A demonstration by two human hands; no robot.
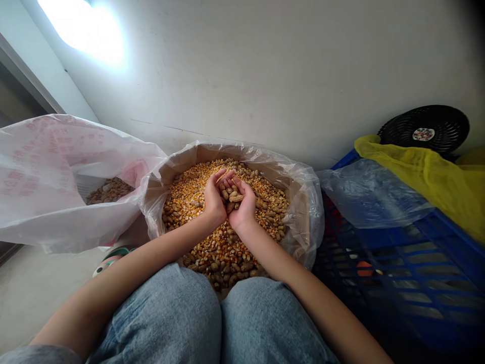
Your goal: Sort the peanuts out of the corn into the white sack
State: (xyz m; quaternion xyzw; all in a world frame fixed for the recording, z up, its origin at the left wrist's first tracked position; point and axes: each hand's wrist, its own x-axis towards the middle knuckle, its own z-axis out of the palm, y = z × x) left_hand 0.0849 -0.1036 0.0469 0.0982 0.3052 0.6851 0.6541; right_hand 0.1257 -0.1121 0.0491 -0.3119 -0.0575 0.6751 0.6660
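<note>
My left hand (214, 198) and my right hand (243, 203) are cupped together, side by side, above a mix of grain. Between them they hold a small heap of unshelled peanuts (232, 197). Below lies a mass of dried yellow corn kernels (197, 189) with more peanuts (223, 260) scattered through it. This mix fills a clear plastic liner (299, 202) inside a brown cardboard box or sack (295, 212). My forearms rest over its front rim, and my jeans-covered knees (170, 313) sit just behind it.
To the left, a white printed sack (49, 192) holds more peanuts (109, 191). To the right stands a blue plastic crate (397, 268) under a clear plastic bag (371, 194) and a yellow bag (417, 172). A black round fan (423, 129) stands beyond, against a white wall (265, 65).
</note>
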